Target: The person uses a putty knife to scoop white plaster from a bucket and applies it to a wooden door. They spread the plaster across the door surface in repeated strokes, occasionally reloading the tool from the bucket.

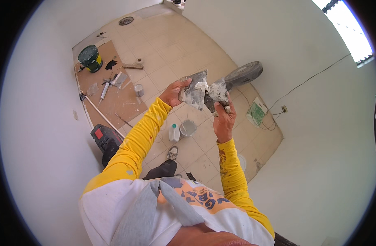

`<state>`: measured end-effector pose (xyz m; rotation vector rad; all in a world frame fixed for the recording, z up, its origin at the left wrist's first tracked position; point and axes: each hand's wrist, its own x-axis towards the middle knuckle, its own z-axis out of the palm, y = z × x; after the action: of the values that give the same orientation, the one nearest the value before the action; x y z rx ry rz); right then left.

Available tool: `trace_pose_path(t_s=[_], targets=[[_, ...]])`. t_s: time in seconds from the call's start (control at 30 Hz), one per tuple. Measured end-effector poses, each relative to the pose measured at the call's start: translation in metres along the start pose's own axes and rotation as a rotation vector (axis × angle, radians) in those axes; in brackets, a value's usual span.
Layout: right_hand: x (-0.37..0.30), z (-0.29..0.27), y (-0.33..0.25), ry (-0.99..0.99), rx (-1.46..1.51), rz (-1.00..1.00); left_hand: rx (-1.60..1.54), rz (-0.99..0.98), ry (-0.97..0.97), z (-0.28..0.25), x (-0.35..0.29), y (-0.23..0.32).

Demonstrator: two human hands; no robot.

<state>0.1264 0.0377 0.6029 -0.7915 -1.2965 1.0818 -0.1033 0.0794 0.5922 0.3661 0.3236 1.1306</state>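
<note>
In my left hand (174, 92) is a flat putty knife (193, 96), its metal blade smeared with white and grey filler. My right hand (225, 119) grips a second putty knife (218, 92), also coated with dried and wet filler. The two blades meet or nearly meet in front of my chest. A lump of white putty (202, 85) sits at the inner edge of the left blade. Both handles are mostly hidden by my fingers.
A standing fan (245, 74) is behind my right hand. Below stand a white jug (174, 133) and a bucket (188, 128). Leftward, brown cardboard (126, 102) carries a dark pail (90, 58) and a caulking gun (104, 91). A toolbox (104, 137) and cables (306, 78) lie near the walls.
</note>
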Motion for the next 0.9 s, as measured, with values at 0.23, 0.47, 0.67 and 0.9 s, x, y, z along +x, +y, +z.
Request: trace_pose_path(t_s=[0.23,0.47,0.67,0.9], targets=[[-0.053,0.014,-0.108,-0.252,-0.732,-0.656,0.031,0.098,-0.013,0.088,-0.068,-0.028],[-0.108,-0.032,-0.115,-0.439,-0.978,-0.572,-0.046,0.094,0.099,0.108,-0.157,-0.044],[-0.233,-0.066,-0.083,0.038,0.032,0.275,-0.147,-0.004,0.009,0.095,-0.223,-0.062],[-0.375,-0.076,-0.079,0.428,1.017,0.62,-0.368,-0.18,0.139,0.009,-0.273,-0.108]])
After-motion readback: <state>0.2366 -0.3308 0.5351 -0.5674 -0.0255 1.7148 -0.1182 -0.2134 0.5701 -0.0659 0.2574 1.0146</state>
